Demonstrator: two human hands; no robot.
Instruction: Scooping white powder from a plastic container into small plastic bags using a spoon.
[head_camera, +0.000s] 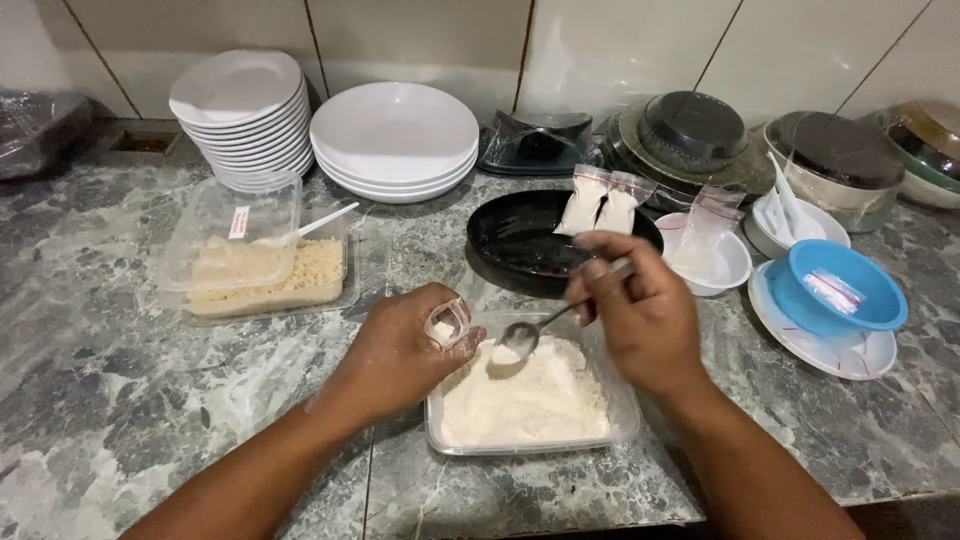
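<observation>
hands (520, 335) with spoon (530, 333), small bag (447, 322)

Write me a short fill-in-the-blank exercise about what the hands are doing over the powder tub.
1. The right hand holds a metal ____ loaded with white powder.
2. The left hand pinches a small clear ____ open.
3. Both hands hover over a clear tub of ____ powder.
4. Two filled bags lean in the ____ dish.

Missing words: spoon; bag; white; black
</observation>
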